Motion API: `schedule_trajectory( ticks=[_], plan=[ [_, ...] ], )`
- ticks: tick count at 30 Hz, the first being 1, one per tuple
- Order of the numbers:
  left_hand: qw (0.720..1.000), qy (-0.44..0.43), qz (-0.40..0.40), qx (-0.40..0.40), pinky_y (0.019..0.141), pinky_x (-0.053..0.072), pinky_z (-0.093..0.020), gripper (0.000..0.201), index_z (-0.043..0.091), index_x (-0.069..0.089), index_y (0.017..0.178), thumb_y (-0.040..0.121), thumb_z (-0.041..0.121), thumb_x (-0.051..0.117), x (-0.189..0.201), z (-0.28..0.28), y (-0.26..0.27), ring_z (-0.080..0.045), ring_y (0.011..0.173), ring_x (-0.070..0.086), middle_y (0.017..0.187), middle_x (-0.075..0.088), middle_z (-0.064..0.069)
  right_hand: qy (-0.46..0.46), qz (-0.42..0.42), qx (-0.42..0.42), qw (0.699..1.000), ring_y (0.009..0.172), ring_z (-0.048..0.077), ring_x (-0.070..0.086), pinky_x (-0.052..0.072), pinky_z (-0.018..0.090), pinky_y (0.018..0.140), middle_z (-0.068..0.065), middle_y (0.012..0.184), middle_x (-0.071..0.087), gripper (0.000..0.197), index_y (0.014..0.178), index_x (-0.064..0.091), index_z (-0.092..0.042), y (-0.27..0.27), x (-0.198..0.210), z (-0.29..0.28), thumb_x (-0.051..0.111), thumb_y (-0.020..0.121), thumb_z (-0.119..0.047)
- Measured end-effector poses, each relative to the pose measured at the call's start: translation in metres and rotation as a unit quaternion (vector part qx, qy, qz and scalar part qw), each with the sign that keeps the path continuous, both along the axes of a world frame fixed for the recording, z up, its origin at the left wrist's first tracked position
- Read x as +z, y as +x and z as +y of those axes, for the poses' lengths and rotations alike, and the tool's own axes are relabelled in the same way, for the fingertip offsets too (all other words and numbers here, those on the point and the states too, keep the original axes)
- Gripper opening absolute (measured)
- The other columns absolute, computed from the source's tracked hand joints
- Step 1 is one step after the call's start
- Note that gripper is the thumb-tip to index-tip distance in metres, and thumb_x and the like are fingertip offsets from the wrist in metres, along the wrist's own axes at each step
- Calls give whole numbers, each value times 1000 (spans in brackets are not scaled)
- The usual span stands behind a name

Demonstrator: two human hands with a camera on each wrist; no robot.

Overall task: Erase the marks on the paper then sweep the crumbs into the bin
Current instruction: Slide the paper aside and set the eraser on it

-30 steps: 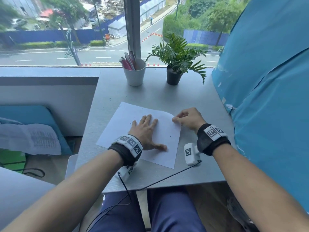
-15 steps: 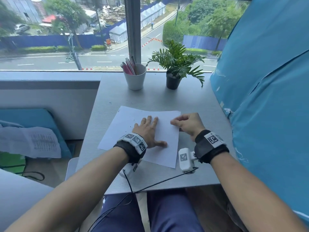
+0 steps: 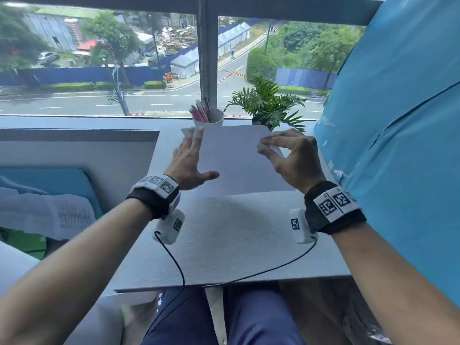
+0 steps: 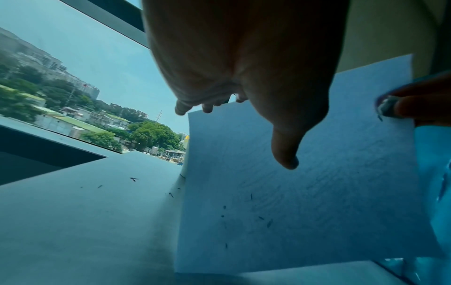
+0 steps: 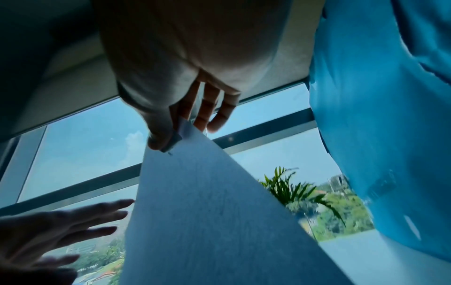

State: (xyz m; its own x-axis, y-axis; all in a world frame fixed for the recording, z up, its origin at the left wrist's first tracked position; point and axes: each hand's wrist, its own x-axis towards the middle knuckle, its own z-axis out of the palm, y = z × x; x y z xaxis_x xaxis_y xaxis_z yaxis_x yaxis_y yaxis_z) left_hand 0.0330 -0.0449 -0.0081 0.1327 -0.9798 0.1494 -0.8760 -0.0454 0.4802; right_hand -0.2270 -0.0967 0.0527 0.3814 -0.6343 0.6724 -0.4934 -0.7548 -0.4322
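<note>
The white paper point(image 3: 231, 155) is lifted off the grey table point(image 3: 236, 232) and stands tilted, its lower edge near the tabletop. My right hand point(image 3: 265, 143) pinches its upper right corner between thumb and fingers, together with a small pale eraser point(image 4: 388, 108) point(image 5: 174, 141). My left hand point(image 3: 191, 155) is raised at the paper's left edge with fingers straight, holding nothing; whether it touches the sheet is unclear. Dark eraser crumbs point(image 4: 261, 217) cling to the paper point(image 4: 317, 192), and a few crumbs point(image 4: 133, 179) lie on the table beside it. No bin is in view.
A white cup of pens point(image 3: 209, 119) and a potted plant point(image 3: 268, 105) stand at the table's far edge by the window. Blue plastic sheeting point(image 3: 398, 145) walls off the right side. The wrist camera cable point(image 3: 174, 262) trails over the near table edge.
The paper lay flat under my left palm; now my right hand has lifted it up by its right corner. My left hand has come off the sheet and risen beside it.
</note>
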Motion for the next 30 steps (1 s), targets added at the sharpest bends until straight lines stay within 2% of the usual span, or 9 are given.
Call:
schedule_trajectory(
  ticks=[5, 8, 11, 14, 18, 21, 25, 27, 30],
  plan=[
    [993, -110, -7, 36, 118, 3, -60, 121, 30, -5, 158, 75, 34, 83, 11, 15, 11, -27, 152, -5, 164, -17, -5, -59, -3, 29, 998, 89, 11, 64, 53, 26, 83, -4, 97, 75, 20, 95, 78, -13, -1, 13, 9, 78, 82, -27],
    [982, -174, -69, 13, 115, 3, -62, 101, 27, 20, 156, 76, 30, 82, 20, 20, 12, -28, 152, 3, 165, -5, -7, -84, 33, 64, 994, 91, 16, 63, 53, 33, 81, -2, 97, 75, 21, 96, 79, -12, 1, 13, 10, 77, 82, -27],
    [972, -216, -90, -21, 116, 8, -62, 47, 16, 66, 121, 78, 27, 80, 31, 19, 11, -30, 148, 24, 158, 30, -11, -106, 22, 78, 991, 90, 19, 63, 53, 37, 79, -2, 97, 75, 19, 95, 79, -11, 3, 15, 15, 77, 83, -26],
    [963, -258, -78, -27, 108, 33, -52, 12, 9, 73, 86, 83, 21, 74, 42, 20, 7, -32, 120, 57, 124, 66, -10, -119, -27, 57, 991, 96, 21, 62, 52, 38, 84, -3, 100, 74, 16, 93, 79, -12, 4, 25, 14, 76, 85, -26],
    [961, -268, 32, 54, 76, 52, -38, 15, 12, 69, 82, 85, 25, 64, 58, 18, 6, -32, 74, 66, 81, 73, -7, -42, -55, -43, 997, 133, 22, 40, 34, 36, 111, 0, 141, 53, 12, 89, 79, -25, -1, 29, 3, 74, 83, -34],
    [963, -219, 133, 80, 72, 57, -40, 8, 21, 68, 76, 82, 23, 62, 58, 15, 9, -23, 71, 71, 75, 74, 2, 99, -92, -95, 986, 141, 12, 30, 28, 27, 114, 0, 156, 31, 13, 87, 77, -35, -10, 14, -6, 78, 76, -40],
    [922, -148, 342, 104, 66, 61, -50, 20, 23, 65, 78, 90, 6, 63, 50, 8, -9, -25, 73, 75, 81, 76, -5, 277, -125, -44, 952, 138, 9, 38, 37, 40, 113, 5, 146, 45, 19, 83, 78, -38, -22, -11, -10, 84, 68, -46],
    [900, -116, 408, 103, 68, 62, -49, 24, 19, 66, 84, 94, -1, 57, 47, 1, -27, -26, 78, 75, 88, 75, -9, 263, -103, -94, 955, 138, 16, 40, 32, 36, 115, 8, 142, 49, 15, 85, 77, -33, -29, -20, -12, 81, 72, -42],
    [893, -77, 436, 85, 70, 61, -52, 26, 15, 65, 91, 92, -7, 51, 35, -19, -53, -30, 83, 74, 96, 74, -15, 71, -24, -209, 975, 133, 27, 41, 32, 34, 107, 11, 142, 46, 12, 87, 74, -21, -36, -24, -13, 69, 83, -31]
  ],
)
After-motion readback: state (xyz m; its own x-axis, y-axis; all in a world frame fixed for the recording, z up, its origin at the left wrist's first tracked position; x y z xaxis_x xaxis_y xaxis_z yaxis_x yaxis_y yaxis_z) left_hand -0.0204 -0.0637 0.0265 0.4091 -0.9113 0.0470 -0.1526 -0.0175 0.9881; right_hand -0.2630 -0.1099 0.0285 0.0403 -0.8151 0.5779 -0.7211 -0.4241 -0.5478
